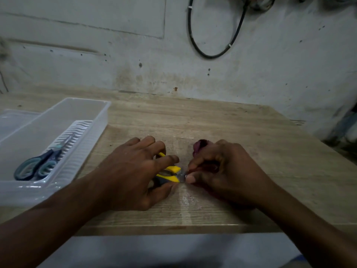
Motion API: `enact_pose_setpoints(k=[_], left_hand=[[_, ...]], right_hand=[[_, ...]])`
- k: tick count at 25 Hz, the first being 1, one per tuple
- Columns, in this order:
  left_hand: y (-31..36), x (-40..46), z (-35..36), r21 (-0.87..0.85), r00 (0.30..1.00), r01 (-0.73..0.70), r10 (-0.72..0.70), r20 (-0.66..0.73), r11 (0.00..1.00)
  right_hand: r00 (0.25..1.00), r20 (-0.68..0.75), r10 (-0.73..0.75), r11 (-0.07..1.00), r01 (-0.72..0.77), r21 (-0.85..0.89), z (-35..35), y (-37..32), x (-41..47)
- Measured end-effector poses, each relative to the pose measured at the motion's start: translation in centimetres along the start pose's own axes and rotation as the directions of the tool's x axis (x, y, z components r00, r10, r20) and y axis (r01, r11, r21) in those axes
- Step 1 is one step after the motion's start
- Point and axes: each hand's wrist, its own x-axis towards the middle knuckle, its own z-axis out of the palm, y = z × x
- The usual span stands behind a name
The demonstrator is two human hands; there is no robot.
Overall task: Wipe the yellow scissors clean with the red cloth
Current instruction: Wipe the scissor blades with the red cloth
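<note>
Head view: your left hand (133, 171) grips the yellow scissors (170, 174), your right hand (222, 167) clutches the red cloth (200, 146), over a wooden table (212, 120) against a stained wall (116, 55).

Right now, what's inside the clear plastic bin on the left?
In the clear plastic bin: a white ribbed tray holding blue-handled scissors, blades pointing toward the wall. The near corner is behind the left forearm, so anything there is hidden.
</note>
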Motion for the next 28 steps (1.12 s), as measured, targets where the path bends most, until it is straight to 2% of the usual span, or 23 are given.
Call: enact_pose_setpoints(k=[6, 8, 11, 13, 15, 17, 19, 21, 23, 26, 28], left_hand=[[-0.1, 0.2, 0.1, 0.004, 0.999, -0.020, 0.020, -0.037, 1.000], [0.0, 0.1, 0.3, 0.008, 0.998, -0.031, 0.032, -0.063, 0.999], [0.0, -0.1, 0.3, -0.040, 0.998, -0.005, 0.002, -0.068, 0.999], [0.0, 0.0, 0.4, -0.063, 0.998, 0.003, -0.006, -0.056, 0.998], [-0.2, 0.0, 0.6, -0.072, 0.999, 0.003, -0.007, -0.053, 0.997], [-0.1, 0.0, 0.7, -0.084, 0.999, 0.001, -0.006, -0.054, 0.996], [-0.1, 0.0, 0.7, -0.094, 0.999, -0.001, -0.003, -0.048, 0.996], [-0.1, 0.1, 0.8, -0.093, 0.999, -0.009, 0.005, -0.042, 0.996], [-0.2, 0.2, 0.8, -0.105, 0.999, -0.010, 0.007, -0.032, 0.994], [-0.2, 0.2, 0.8, -0.152, 0.999, -0.013, 0.006, -0.041, 0.988], [-0.2, 0.1, 0.8, -0.165, 0.999, -0.020, 0.013, -0.043, 0.986]], right_hand=[[0.993, 0.027, 0.112, 0.992, -0.113, 0.060, 1.3, 1.3, 2.6], [0.995, -0.046, 0.094, 0.996, -0.093, 0.011, 2.4, 1.7, 3.0], [0.970, -0.187, 0.153, 0.983, -0.129, 0.131, 1.5, 2.3, 1.7], [0.986, -0.147, 0.083, 0.992, -0.068, 0.105, 0.5, 2.5, -0.3], [0.993, -0.111, -0.046, 0.998, 0.043, -0.035, 0.7, 2.7, -2.0], [0.969, -0.205, -0.141, 0.984, 0.113, -0.141, 1.4, 3.3, -2.5], [0.942, -0.288, -0.170, 0.982, 0.139, -0.126, 1.4, 3.4, -2.3], [0.942, -0.227, -0.247, 0.964, 0.213, -0.161, 1.5, 2.8, -1.6], [0.959, -0.130, -0.252, 0.957, 0.227, -0.180, 2.3, 2.2, -0.5], [0.971, -0.143, -0.191, 0.969, 0.164, -0.183, 2.9, 2.2, 0.9], [0.972, -0.133, -0.196, 0.975, 0.178, -0.134, 2.6, 2.7, 0.3]])
